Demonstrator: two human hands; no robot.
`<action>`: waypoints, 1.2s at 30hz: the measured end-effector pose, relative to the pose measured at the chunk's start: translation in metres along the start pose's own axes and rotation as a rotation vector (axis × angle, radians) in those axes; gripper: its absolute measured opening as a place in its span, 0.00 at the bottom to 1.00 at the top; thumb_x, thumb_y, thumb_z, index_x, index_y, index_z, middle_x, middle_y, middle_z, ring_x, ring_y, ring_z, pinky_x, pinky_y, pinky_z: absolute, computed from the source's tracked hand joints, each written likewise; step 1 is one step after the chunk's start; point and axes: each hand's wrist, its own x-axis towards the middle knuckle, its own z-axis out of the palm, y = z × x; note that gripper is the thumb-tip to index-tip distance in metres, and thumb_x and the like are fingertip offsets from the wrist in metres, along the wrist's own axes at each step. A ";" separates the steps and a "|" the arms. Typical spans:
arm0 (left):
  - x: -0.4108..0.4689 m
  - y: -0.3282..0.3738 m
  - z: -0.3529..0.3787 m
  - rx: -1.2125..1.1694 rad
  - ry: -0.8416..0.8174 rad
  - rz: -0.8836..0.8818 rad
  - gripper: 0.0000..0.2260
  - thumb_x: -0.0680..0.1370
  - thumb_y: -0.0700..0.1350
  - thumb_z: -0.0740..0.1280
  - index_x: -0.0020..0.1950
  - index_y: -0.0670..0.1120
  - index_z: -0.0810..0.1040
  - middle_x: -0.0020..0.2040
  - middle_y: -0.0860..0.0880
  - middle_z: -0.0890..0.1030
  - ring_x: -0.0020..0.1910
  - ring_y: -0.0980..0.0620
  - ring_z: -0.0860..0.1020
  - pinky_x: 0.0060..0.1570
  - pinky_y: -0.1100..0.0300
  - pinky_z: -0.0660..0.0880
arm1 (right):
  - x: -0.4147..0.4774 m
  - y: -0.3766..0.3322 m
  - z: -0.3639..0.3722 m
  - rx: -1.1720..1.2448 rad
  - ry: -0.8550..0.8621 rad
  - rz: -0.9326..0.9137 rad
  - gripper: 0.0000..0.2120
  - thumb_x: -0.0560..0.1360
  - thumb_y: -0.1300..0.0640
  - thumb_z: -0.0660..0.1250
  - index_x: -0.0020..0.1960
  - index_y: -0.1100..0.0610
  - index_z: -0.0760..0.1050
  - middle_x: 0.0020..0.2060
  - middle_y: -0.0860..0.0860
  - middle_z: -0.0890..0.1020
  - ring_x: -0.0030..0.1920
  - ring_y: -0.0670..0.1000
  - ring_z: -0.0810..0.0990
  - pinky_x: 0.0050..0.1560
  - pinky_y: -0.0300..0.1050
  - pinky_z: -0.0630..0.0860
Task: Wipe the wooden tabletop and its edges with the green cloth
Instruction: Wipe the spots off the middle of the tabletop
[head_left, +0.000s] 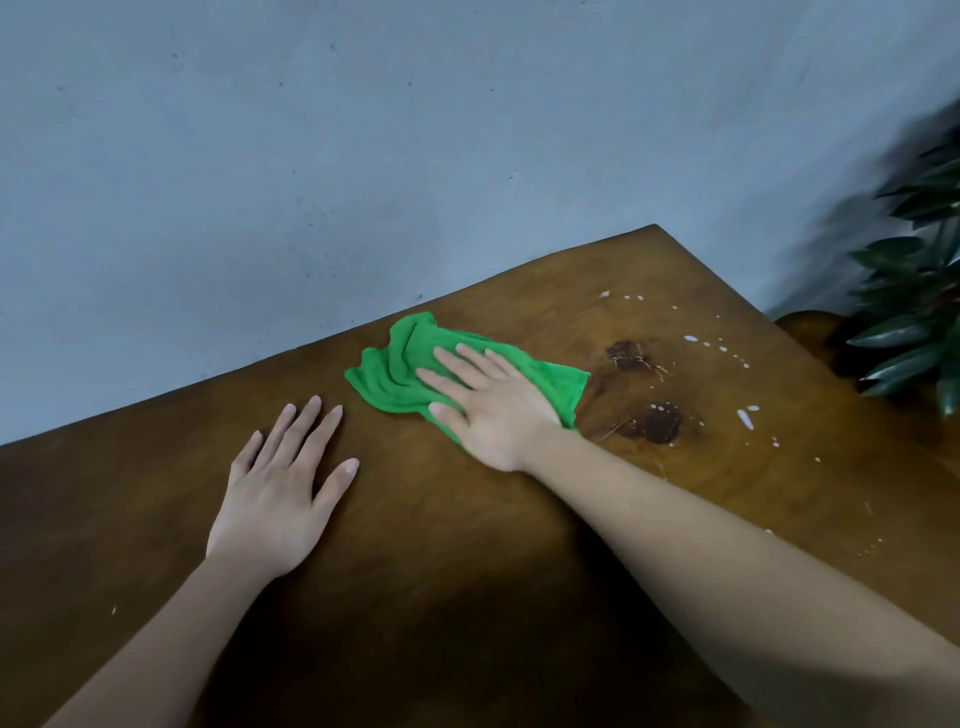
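The brown wooden tabletop (441, 545) fills the lower part of the view, its far edge against a grey-blue wall. A crumpled green cloth (387, 371) lies near that far edge. My right hand (485, 402) presses flat on the cloth with fingers spread, palm down. My left hand (283, 491) rests flat on the bare wood to the left of the cloth, fingers apart, holding nothing. White droplets (745, 415) and specks are scattered over the right part of the top, around two dark knots (660, 423) in the wood.
A dark-leaved plant (919, 306) stands off the table's right side, above a rounded wooden piece (810, 325). The grey-blue wall (363, 156) runs directly behind the far edge. The table's far corner (654, 227) points toward the wall.
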 end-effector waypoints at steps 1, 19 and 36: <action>0.000 -0.001 0.001 0.002 0.001 0.000 0.37 0.82 0.77 0.34 0.90 0.66 0.44 0.90 0.60 0.41 0.89 0.58 0.36 0.89 0.44 0.45 | 0.001 0.016 -0.005 -0.002 0.008 0.031 0.32 0.88 0.33 0.36 0.90 0.39 0.47 0.90 0.44 0.46 0.89 0.49 0.41 0.88 0.55 0.38; -0.001 -0.001 0.000 0.002 -0.001 0.003 0.37 0.82 0.77 0.33 0.90 0.64 0.43 0.90 0.60 0.41 0.89 0.57 0.37 0.88 0.45 0.43 | -0.063 0.136 -0.028 -0.009 0.134 0.746 0.35 0.87 0.32 0.35 0.91 0.44 0.43 0.91 0.52 0.45 0.90 0.57 0.42 0.88 0.58 0.41; -0.024 0.000 -0.002 0.018 -0.014 0.130 0.37 0.84 0.73 0.34 0.91 0.59 0.45 0.92 0.54 0.44 0.90 0.51 0.42 0.88 0.43 0.46 | -0.155 -0.138 0.053 -0.029 0.038 0.283 0.36 0.87 0.30 0.32 0.91 0.44 0.41 0.90 0.49 0.41 0.89 0.55 0.34 0.88 0.59 0.39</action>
